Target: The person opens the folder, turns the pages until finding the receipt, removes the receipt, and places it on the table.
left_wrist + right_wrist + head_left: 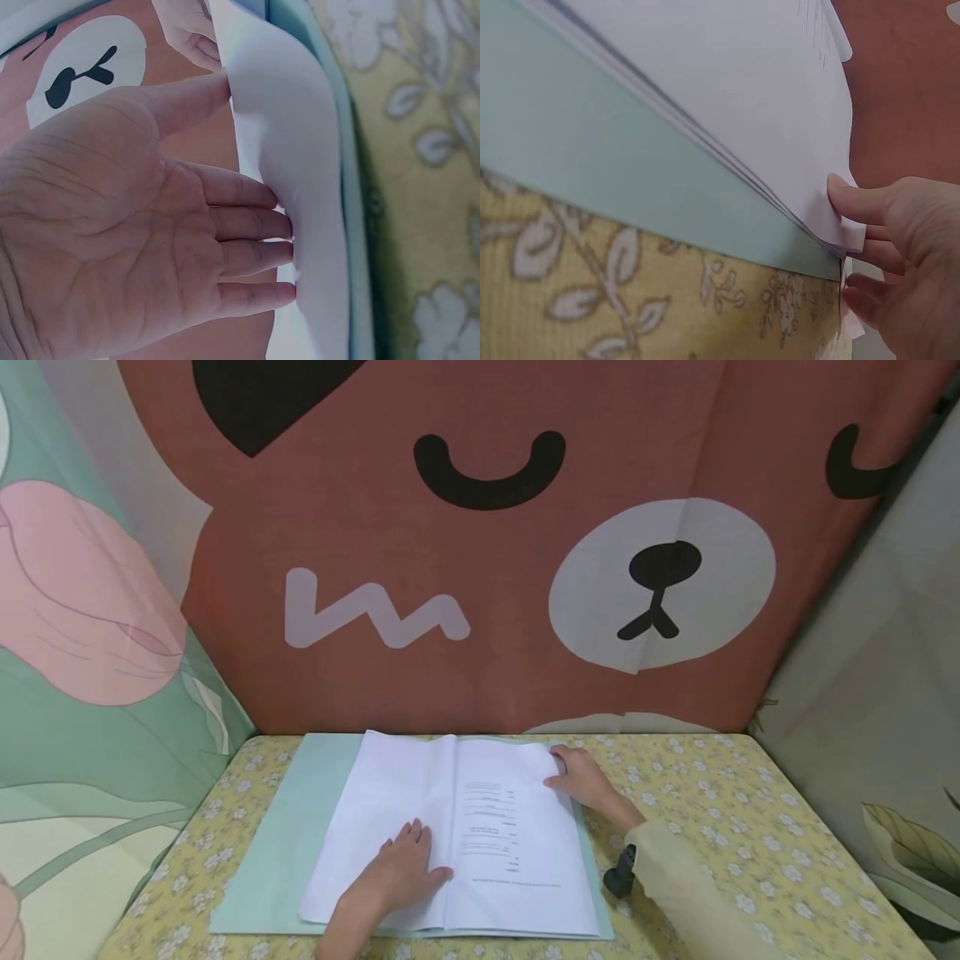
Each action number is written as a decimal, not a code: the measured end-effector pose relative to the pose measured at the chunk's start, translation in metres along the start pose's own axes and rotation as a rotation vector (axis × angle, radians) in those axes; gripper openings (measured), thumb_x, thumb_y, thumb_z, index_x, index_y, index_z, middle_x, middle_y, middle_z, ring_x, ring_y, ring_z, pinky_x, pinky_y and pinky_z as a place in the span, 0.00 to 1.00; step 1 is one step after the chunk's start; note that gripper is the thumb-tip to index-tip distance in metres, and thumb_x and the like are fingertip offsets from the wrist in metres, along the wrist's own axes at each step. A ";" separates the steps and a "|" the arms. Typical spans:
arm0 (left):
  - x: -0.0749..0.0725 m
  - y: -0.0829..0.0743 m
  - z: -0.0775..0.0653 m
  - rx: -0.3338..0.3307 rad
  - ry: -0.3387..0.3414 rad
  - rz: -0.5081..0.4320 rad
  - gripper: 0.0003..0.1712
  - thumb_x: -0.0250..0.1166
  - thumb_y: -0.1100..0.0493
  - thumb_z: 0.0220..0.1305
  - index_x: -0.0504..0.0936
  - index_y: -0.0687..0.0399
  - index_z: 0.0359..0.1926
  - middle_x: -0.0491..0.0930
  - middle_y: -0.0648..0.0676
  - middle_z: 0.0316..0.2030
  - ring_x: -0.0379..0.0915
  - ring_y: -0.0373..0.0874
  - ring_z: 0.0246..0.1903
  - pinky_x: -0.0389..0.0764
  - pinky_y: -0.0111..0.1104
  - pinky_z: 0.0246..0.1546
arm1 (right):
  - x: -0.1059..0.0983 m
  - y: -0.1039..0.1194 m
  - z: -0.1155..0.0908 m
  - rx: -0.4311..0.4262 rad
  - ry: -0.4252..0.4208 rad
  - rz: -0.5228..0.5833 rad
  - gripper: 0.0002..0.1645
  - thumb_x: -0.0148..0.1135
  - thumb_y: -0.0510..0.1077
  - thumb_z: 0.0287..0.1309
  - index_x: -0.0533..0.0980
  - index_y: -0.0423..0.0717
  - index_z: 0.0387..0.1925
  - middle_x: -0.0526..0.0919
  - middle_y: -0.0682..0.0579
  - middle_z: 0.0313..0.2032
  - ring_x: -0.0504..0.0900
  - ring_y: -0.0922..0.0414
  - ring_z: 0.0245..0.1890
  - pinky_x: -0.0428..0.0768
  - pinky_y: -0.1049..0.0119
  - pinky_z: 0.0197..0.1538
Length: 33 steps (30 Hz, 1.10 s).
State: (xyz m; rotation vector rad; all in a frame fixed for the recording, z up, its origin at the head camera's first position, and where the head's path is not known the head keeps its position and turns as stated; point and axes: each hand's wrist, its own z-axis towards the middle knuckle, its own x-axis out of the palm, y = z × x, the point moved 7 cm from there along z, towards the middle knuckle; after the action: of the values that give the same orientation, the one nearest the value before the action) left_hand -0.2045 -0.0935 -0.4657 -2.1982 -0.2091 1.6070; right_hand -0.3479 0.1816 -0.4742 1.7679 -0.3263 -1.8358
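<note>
An open set of white paper sheets lies on a pale green folder (288, 852). My left hand (395, 870) rests with extended fingers on the blank left-hand page (390, 785), close to the middle fold. In the left wrist view its fingertips touch the paper and the palm stands off it. At the far right corner of the printed right-hand page (517, 827), my right hand (587, 781) pinches the sheets. The right wrist view shows the thumb (847, 196) on top of the paper corner, with other fingers beneath it. Several sheet edges show in the stack there.
A yellow flowered cloth (690, 793) covers the table under the folder. Close behind the table hangs a curtain (510, 685) printed with a brown bear's face. Printed fabric also hangs at the left and right sides. A dark device (621, 872) sits at my right wrist.
</note>
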 end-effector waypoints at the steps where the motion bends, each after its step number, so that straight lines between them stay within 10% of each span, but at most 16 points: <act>1: 0.000 0.000 0.000 0.000 -0.001 0.000 0.46 0.67 0.43 0.70 0.66 0.78 0.70 0.61 0.75 0.73 0.52 0.69 0.75 0.57 0.62 0.73 | 0.000 0.000 0.000 0.005 -0.012 0.010 0.34 0.74 0.39 0.62 0.73 0.28 0.65 0.80 0.33 0.60 0.78 0.37 0.61 0.79 0.44 0.62; 23: 0.004 0.003 -0.003 0.024 -0.012 -0.020 0.46 0.67 0.44 0.70 0.67 0.78 0.70 0.62 0.74 0.73 0.53 0.68 0.75 0.58 0.62 0.72 | -0.002 0.002 -0.010 -0.024 -0.232 0.262 0.19 0.70 0.34 0.64 0.80 0.31 0.55 0.86 0.36 0.49 0.85 0.40 0.52 0.83 0.44 0.55; 33: 0.005 0.004 0.000 0.017 -0.016 -0.012 0.46 0.67 0.44 0.69 0.66 0.77 0.71 0.62 0.74 0.73 0.53 0.68 0.75 0.58 0.62 0.72 | -0.016 -0.005 -0.012 0.227 -0.303 0.493 0.18 0.67 0.42 0.69 0.83 0.32 0.53 0.86 0.37 0.48 0.83 0.42 0.49 0.83 0.50 0.52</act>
State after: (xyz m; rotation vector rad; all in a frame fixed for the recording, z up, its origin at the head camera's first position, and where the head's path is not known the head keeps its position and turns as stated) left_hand -0.2036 -0.0954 -0.4714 -2.1684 -0.2125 1.6142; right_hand -0.3382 0.1971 -0.4645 1.3728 -1.0257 -1.7387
